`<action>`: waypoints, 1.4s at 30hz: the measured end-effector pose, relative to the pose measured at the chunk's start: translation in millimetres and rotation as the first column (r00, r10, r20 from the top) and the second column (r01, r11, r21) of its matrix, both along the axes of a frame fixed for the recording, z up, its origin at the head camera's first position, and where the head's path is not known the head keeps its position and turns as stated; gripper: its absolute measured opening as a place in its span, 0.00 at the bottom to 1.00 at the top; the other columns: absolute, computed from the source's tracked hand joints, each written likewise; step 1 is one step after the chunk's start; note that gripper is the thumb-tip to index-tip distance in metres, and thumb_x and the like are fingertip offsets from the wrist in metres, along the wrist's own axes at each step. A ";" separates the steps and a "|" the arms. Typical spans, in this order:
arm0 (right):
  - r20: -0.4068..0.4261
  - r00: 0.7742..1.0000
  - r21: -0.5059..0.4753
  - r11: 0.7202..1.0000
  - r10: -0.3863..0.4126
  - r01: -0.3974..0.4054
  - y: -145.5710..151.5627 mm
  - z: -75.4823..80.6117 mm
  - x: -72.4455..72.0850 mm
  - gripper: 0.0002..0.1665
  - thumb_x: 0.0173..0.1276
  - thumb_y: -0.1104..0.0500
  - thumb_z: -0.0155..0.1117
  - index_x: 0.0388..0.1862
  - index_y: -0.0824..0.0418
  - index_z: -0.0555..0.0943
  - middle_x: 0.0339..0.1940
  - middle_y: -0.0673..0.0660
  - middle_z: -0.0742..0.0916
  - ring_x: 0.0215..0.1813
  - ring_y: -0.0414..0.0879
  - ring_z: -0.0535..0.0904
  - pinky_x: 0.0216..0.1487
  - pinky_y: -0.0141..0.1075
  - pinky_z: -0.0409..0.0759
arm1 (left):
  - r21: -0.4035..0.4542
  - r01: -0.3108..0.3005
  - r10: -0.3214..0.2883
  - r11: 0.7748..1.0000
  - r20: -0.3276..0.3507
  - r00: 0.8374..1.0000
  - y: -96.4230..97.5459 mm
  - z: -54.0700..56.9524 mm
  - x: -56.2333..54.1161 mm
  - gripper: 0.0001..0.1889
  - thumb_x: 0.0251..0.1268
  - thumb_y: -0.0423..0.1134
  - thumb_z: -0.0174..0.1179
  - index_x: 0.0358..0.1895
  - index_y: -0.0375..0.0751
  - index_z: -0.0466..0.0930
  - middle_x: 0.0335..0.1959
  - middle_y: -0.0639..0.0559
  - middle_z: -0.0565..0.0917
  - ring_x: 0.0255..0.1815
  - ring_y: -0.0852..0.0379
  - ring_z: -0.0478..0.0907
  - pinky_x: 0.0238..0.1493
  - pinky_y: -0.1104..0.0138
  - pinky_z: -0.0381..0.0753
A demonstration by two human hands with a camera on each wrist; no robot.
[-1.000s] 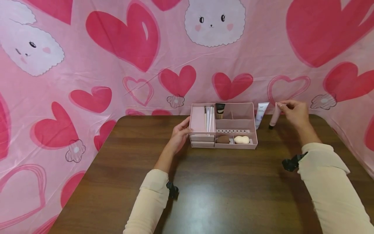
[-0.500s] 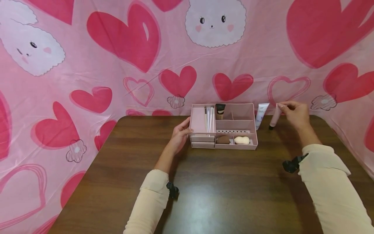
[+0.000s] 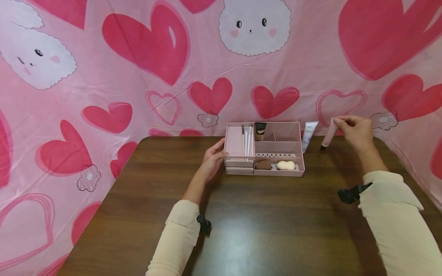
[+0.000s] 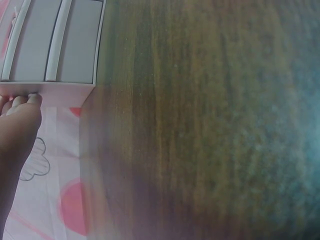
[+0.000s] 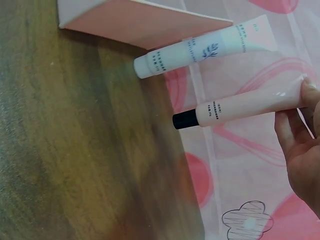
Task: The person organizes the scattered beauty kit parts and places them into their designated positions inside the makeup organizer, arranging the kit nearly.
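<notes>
Between thumb and fingertips, my right hand (image 3: 357, 132) pinches the flat end of a pale pink squeeze tube (image 3: 330, 134), its black cap pointing down and tilted left. In the right wrist view, that black cap (image 5: 185, 119) appears near the table's back edge. A white squeeze tube (image 3: 309, 136) stands on its cap between it and a pink makeup organizer (image 3: 279, 173), leaning slightly. My left hand (image 3: 211, 163) touches the organizer's left side, thumb at the front upper corner. In the left wrist view, its fingertips (image 4: 34, 98) meet the side wall beside the drawers.
Inside the organizer are several makeup brushes (image 3: 246, 140), a black-capped tube (image 3: 260, 131), a brown sponge (image 3: 263, 165) and a cream sponge (image 3: 286, 165). The dark wooden table (image 3: 241, 214) ends at a pink heart-print cloth (image 3: 238, 67) hanging behind it.
Over the last half second my right hand has shifted slightly right with the pink tube, widening the gap to the white tube. My left hand and the organizer stay put.
</notes>
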State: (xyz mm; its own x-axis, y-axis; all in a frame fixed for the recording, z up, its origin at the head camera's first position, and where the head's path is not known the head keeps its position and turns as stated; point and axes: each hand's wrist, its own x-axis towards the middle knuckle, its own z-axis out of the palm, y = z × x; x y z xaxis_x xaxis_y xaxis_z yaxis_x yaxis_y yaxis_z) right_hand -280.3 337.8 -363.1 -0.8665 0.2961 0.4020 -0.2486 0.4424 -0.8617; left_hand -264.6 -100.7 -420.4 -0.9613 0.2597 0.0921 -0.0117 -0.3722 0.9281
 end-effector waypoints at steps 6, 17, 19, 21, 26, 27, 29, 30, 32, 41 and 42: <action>0.000 1.000 0.026 0.999 -0.028 0.028 -1.4 8.9 2.3 0.18 0.69 0.58 0.69 0.30 0.29 0.86 0.21 0.18 0.81 0.29 0.17 0.75 0.34 0.11 0.72 | -0.007 -0.006 0.006 1.000 -0.004 1.000 -0.4 -0.6 0.6 0.37 0.63 0.18 0.44 0.79 0.26 0.51 0.82 0.34 0.55 0.78 0.45 0.57 0.57 0.79 0.74; -0.020 0.999 0.055 0.998 -0.025 0.026 -9.6 22.9 7.9 0.09 0.69 0.56 0.69 0.38 0.40 0.91 0.22 0.18 0.81 0.30 0.20 0.75 0.32 0.14 0.71 | 0.002 -0.006 0.006 1.000 -0.001 1.000 -0.3 -3.5 -1.2 0.37 0.62 0.18 0.44 0.78 0.25 0.51 0.82 0.33 0.55 0.78 0.45 0.57 0.57 0.79 0.74; -0.022 0.999 0.064 0.998 -0.025 0.026 -12.4 25.8 9.4 0.07 0.69 0.55 0.69 0.42 0.46 0.92 0.23 0.18 0.81 0.31 0.21 0.75 0.32 0.14 0.71 | 0.001 -0.006 0.006 1.000 -0.004 1.000 -0.5 -3.8 -1.2 0.37 0.62 0.18 0.44 0.78 0.25 0.51 0.82 0.33 0.55 0.77 0.45 0.57 0.57 0.79 0.74; -0.019 0.999 0.077 0.997 -0.026 0.027 -14.7 28.9 11.1 0.09 0.69 0.54 0.69 0.45 0.51 0.91 0.24 0.17 0.81 0.32 0.21 0.75 0.33 0.13 0.72 | 0.002 -0.005 0.005 1.000 -0.005 1.000 -0.6 -3.6 -0.9 0.37 0.62 0.18 0.43 0.78 0.25 0.51 0.82 0.33 0.55 0.77 0.45 0.57 0.57 0.79 0.75; -0.026 1.000 0.085 0.996 -0.012 0.014 -20.2 36.5 12.4 0.13 0.70 0.54 0.69 0.49 0.55 0.90 0.24 0.17 0.81 0.33 0.20 0.76 0.36 0.12 0.73 | 0.007 -0.004 0.004 1.000 -0.004 1.000 -0.6 -2.1 0.3 0.37 0.63 0.18 0.43 0.79 0.26 0.51 0.82 0.33 0.55 0.77 0.45 0.57 0.57 0.79 0.75; -0.036 0.999 0.079 0.997 -0.007 0.010 -21.5 38.0 12.1 0.13 0.69 0.55 0.69 0.48 0.57 0.90 0.24 0.18 0.81 0.33 0.20 0.77 0.36 0.12 0.74 | 0.006 -0.005 0.005 1.000 -0.004 1.000 -0.5 -1.9 0.5 0.37 0.63 0.18 0.44 0.79 0.26 0.51 0.82 0.34 0.55 0.78 0.45 0.57 0.57 0.79 0.75; -0.055 0.998 0.061 0.998 0.010 -0.007 -24.0 41.0 11.9 0.10 0.69 0.56 0.69 0.46 0.54 0.91 0.24 0.19 0.82 0.32 0.20 0.77 0.37 0.12 0.74 | 0.000 -0.005 0.005 1.000 -0.005 1.000 -0.3 -1.6 0.4 0.37 0.63 0.18 0.44 0.79 0.26 0.51 0.82 0.33 0.55 0.78 0.44 0.57 0.57 0.79 0.75; -0.067 0.998 0.052 0.998 0.019 -0.016 -25.3 42.3 11.6 0.09 0.69 0.58 0.70 0.45 0.53 0.91 0.25 0.19 0.83 0.32 0.20 0.78 0.37 0.12 0.74 | -0.002 -0.005 0.005 1.000 -0.005 1.000 -0.2 -1.3 0.6 0.37 0.63 0.18 0.44 0.79 0.26 0.51 0.82 0.33 0.55 0.79 0.44 0.56 0.57 0.79 0.75; -0.086 0.995 0.023 0.999 0.048 -0.046 -27.8 44.9 11.3 0.09 0.68 0.60 0.70 0.42 0.48 0.92 0.24 0.21 0.84 0.31 0.19 0.79 0.37 0.12 0.75 | -0.004 -0.006 0.006 1.000 -0.005 1.000 0.0 -0.6 0.7 0.37 0.63 0.19 0.44 0.79 0.26 0.51 0.82 0.33 0.55 0.79 0.44 0.56 0.57 0.79 0.74; -0.122 0.984 -0.018 0.991 0.130 -0.133 -43.7 54.5 9.7 0.16 0.67 0.63 0.69 0.32 0.39 0.90 0.24 0.24 0.86 0.30 0.20 0.80 0.36 0.13 0.76 | -0.004 -0.006 0.006 1.000 -0.003 1.000 0.9 -1.3 -0.7 0.37 0.63 0.19 0.43 0.79 0.25 0.50 0.82 0.32 0.55 0.79 0.43 0.56 0.56 0.80 0.75; -0.120 0.984 -0.018 0.990 0.134 -0.137 -45.9 55.2 9.3 0.16 0.68 0.63 0.69 0.32 0.38 0.89 0.24 0.24 0.86 0.30 0.20 0.80 0.36 0.13 0.76 | -0.004 -0.007 0.007 1.000 -0.003 1.000 1.0 -0.9 -0.7 0.37 0.63 0.19 0.43 0.79 0.25 0.50 0.82 0.32 0.55 0.79 0.43 0.56 0.56 0.80 0.75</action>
State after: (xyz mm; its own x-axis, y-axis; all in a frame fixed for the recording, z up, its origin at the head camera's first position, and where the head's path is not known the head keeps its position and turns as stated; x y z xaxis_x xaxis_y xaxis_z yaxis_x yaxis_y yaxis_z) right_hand -271.0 291.9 -307.9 -0.8459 0.1910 0.4980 -0.4056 0.3760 -0.8332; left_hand -265.3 -99.6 -421.3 -0.9629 0.2530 0.0941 -0.0060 -0.3686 0.9296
